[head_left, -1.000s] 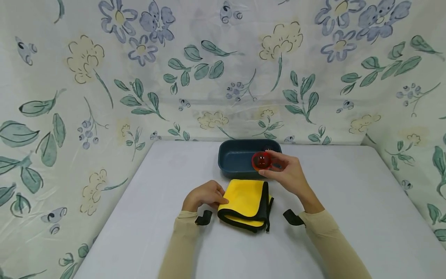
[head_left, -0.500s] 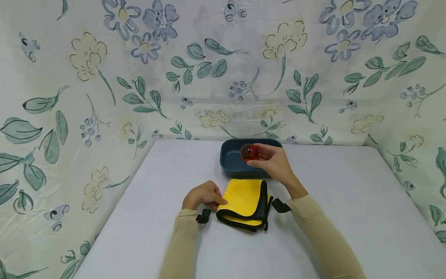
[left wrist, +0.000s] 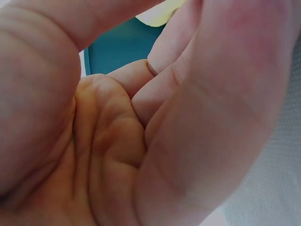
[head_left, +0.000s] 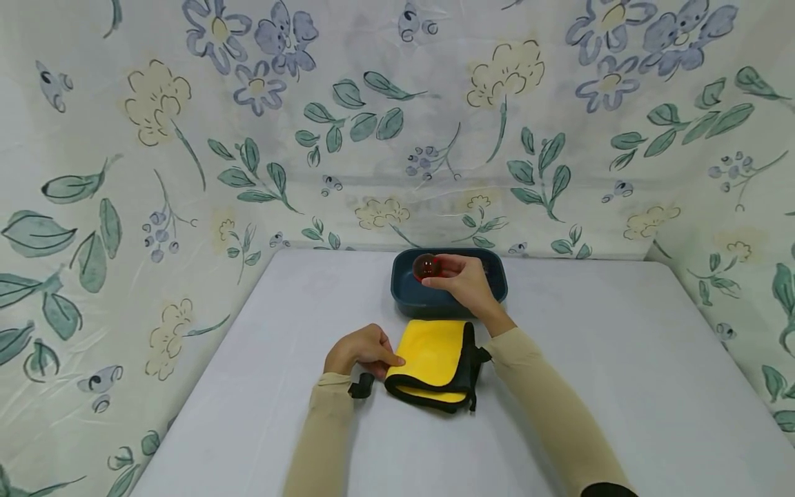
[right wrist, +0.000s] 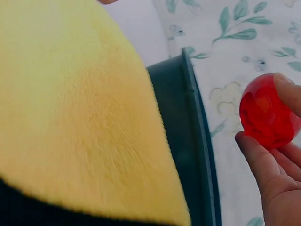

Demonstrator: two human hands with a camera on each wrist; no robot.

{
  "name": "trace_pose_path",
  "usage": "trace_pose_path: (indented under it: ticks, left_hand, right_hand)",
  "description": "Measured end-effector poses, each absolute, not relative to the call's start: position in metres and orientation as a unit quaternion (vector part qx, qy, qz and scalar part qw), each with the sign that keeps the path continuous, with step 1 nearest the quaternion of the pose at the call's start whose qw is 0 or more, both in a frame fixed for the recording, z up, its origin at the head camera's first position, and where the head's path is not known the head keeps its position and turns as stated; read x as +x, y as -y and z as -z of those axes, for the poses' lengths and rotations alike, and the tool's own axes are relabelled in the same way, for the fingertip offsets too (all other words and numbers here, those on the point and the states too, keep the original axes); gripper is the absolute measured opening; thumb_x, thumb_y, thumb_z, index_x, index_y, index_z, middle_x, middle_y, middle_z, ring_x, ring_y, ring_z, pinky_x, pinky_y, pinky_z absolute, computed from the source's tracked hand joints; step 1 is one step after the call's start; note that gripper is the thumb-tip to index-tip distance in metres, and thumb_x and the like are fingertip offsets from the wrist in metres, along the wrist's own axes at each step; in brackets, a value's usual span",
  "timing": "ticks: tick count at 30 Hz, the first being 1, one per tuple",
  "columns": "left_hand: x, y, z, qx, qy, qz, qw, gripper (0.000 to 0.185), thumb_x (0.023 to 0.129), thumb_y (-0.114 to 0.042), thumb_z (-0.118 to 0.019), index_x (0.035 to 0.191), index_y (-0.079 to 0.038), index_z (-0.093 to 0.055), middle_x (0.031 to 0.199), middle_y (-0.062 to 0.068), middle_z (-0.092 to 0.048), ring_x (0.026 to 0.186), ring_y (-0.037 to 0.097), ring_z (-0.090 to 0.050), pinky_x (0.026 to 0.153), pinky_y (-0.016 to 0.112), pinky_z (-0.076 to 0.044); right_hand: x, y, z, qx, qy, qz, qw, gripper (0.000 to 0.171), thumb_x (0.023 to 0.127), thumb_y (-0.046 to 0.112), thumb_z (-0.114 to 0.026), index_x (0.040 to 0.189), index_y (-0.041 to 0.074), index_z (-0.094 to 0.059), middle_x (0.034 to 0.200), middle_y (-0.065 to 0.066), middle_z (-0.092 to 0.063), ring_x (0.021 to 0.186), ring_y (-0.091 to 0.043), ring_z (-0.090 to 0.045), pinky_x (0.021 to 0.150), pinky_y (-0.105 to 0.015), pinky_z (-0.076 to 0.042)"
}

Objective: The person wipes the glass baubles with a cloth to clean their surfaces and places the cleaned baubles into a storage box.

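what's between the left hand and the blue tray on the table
In the head view, only bare grey table separates the left hand from the blue tray; the yellow cloth lies just right of that stretch.

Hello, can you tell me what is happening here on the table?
A person sits at a grey table. The right hand holds a small red ball in its fingers over a dark blue tray at the far side. The left hand rests with curled fingers at the left edge of a folded yellow cloth with black trim, which lies just in front of the tray.
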State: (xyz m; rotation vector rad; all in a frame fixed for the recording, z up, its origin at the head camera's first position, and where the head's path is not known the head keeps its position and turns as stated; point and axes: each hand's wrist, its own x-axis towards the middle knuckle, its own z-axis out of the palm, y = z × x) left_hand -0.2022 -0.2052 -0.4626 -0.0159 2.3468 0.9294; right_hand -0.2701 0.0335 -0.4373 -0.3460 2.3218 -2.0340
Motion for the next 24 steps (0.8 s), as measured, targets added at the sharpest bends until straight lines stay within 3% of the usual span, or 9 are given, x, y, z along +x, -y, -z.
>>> trace_pose_path:
  ticks: [11, 24]
  left_hand:
    - [-0.201, 0.207, 0.462, -0.005, -0.877, -0.364, 0.314, 0.025, 0.089, -0.026, -0.082, 0.081, -0.005, -0.071, 0.065, 0.003, -0.068, 0.050, 0.009, -0.061, 0.054, 0.017, -0.053]
    - [-0.201, 0.207, 0.460, -0.006, -0.876, -0.362, 0.319, 0.025, 0.090, -0.027, -0.080, 0.081, -0.005, -0.071, 0.065, 0.003, -0.067, 0.049, 0.009, -0.061, 0.053, 0.016, -0.053]
  right_hand:
    - [-0.287, -0.011, 0.451, -0.084, -0.773, 0.628, 0.013, 0.045, 0.083, 0.010, -0.085, 0.125, 0.002, -0.071, 0.128, -0.018, -0.073, 0.116, -0.033, -0.072, 0.100, -0.039, -0.059]
    - [-0.299, -0.005, 0.457, -0.025, -0.828, 0.558, 0.057, 0.056, 0.080, 0.011, -0.088, 0.131, 0.000, -0.066, 0.128, -0.020, -0.072, 0.116, -0.033, -0.068, 0.109, -0.044, -0.055]
